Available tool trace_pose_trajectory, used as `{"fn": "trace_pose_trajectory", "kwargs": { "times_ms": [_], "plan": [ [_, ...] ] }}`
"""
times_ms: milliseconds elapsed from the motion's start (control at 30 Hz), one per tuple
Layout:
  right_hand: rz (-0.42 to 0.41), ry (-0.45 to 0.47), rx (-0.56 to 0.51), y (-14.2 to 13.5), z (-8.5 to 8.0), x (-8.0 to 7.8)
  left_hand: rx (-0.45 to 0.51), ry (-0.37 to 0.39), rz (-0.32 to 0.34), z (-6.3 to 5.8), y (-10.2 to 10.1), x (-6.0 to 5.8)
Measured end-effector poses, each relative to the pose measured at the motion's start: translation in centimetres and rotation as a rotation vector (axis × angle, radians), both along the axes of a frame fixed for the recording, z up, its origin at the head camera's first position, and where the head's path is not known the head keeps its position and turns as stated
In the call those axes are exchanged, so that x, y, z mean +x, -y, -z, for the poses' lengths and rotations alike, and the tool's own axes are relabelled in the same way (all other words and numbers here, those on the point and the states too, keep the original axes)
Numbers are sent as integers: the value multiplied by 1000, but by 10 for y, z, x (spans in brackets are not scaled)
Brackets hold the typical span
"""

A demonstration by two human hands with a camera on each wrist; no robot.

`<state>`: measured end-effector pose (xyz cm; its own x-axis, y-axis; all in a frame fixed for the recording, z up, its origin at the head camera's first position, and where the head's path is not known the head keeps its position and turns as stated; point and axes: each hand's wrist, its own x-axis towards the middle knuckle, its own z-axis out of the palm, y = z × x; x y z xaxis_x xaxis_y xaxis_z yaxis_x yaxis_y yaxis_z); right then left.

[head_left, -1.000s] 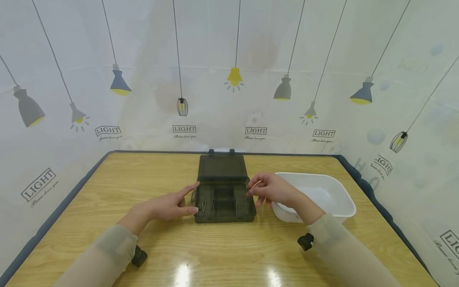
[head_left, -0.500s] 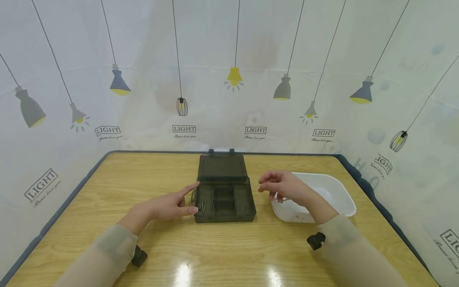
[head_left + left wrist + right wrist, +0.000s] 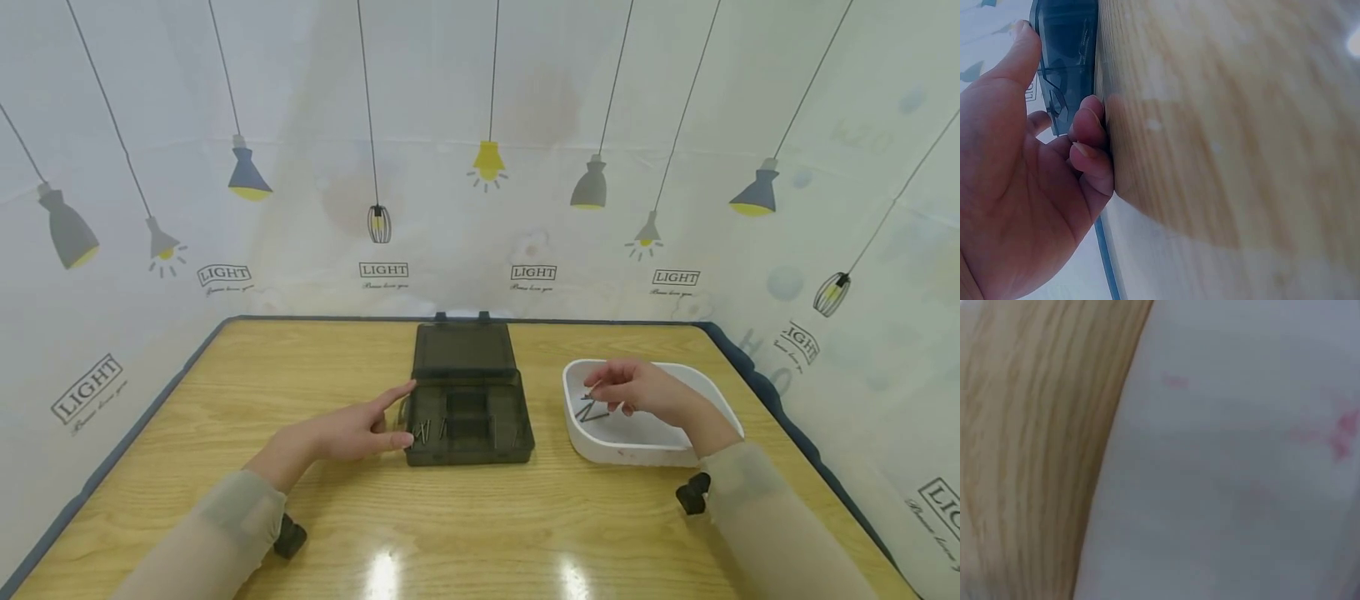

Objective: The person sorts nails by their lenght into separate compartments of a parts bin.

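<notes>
A dark translucent plastic case (image 3: 470, 457) stands on the table with its lid (image 3: 465, 346) raised. Several small metal screws (image 3: 423, 431) lie in its left compartments. My left hand (image 3: 348, 431) touches the case's left side, with index finger and thumb stretched out; in the left wrist view this hand (image 3: 1029, 169) is beside the case (image 3: 1069, 44). Over the left part of a white plastic basin (image 3: 630, 455) is my right hand (image 3: 652, 392), fingers loosely bent. Several screws (image 3: 592, 413) lie in the basin below the fingertips. Nothing is visibly held.
The wooden table (image 3: 465, 533) extends around both containers. A white printed backdrop (image 3: 450, 167) stands behind and at the sides. In the right wrist view, the basin's wall (image 3: 1210, 487) fills most of the picture, beside the tabletop (image 3: 1029, 437).
My right hand has moved right, from the case's right edge to over the basin, and the screws there have come into view. The left hand has stayed by the case.
</notes>
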<state>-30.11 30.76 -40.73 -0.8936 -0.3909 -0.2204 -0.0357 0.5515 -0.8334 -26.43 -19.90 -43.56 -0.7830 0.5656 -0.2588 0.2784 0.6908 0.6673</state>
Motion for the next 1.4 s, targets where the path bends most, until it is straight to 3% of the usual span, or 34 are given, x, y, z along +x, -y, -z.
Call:
{"fn": "trace_pose_trajectory", "kwargs": {
  "times_ms": [200,667,967,1400],
  "plan": [
    [26,78,58,-7,5,-4,1,5,1,0,-1,0],
    [-42,109,120,-15,17,-9,1,20,-24,0,-3,3],
    [-80,76,168,-15,22,-13,4,19,-19,0,-1,1],
    [-58,29,214,-13,26,-12,-4,17,-17,-3,-3,2]
  ]
}}
